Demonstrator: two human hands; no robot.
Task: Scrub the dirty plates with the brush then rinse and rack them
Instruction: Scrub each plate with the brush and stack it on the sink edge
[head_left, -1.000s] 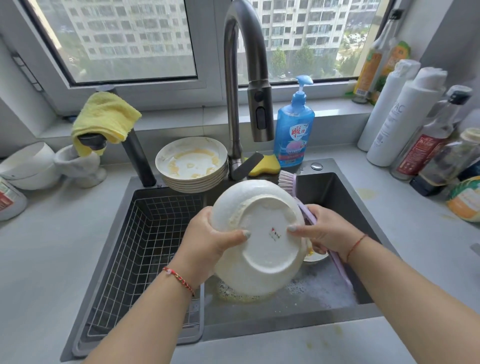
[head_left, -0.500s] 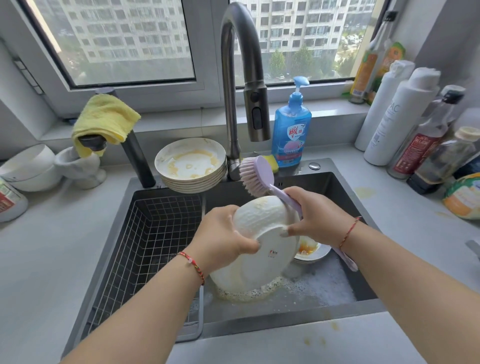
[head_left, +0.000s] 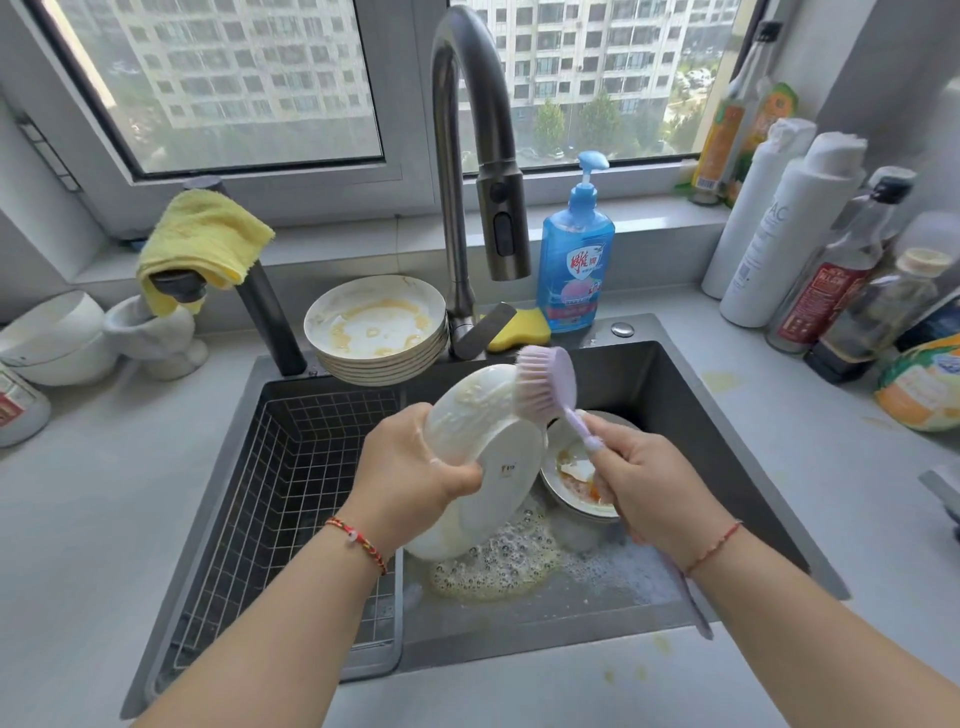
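Note:
My left hand (head_left: 415, 467) grips a white plate (head_left: 488, 457) by its left rim, holding it tilted on edge over the sink with its underside toward me. My right hand (head_left: 660, 488) holds the lilac brush (head_left: 545, 384) by its handle. The bristles press against the plate's upper right edge. Another dirty plate (head_left: 576, 483) with orange residue lies in the sink behind the held one. A stack of dirty plates (head_left: 376, 332) sits on the sink's back rim. Foam (head_left: 493, 566) has pooled on the sink floor.
A wire rack basket (head_left: 291, 499) fills the left half of the sink (head_left: 727, 431). The tap (head_left: 467, 156) arches overhead. A blue soap bottle (head_left: 575, 254) and a yellow sponge (head_left: 519, 335) stand behind. Bottles (head_left: 789, 228) crowd the right counter; bowls (head_left: 52, 338) and a yellow cloth (head_left: 202, 244) sit left.
The plate has tipped more on edge and turned. My right hand has let go of the plate's rim and swung the brush round from behind it, so the bristles now press its upper edge.

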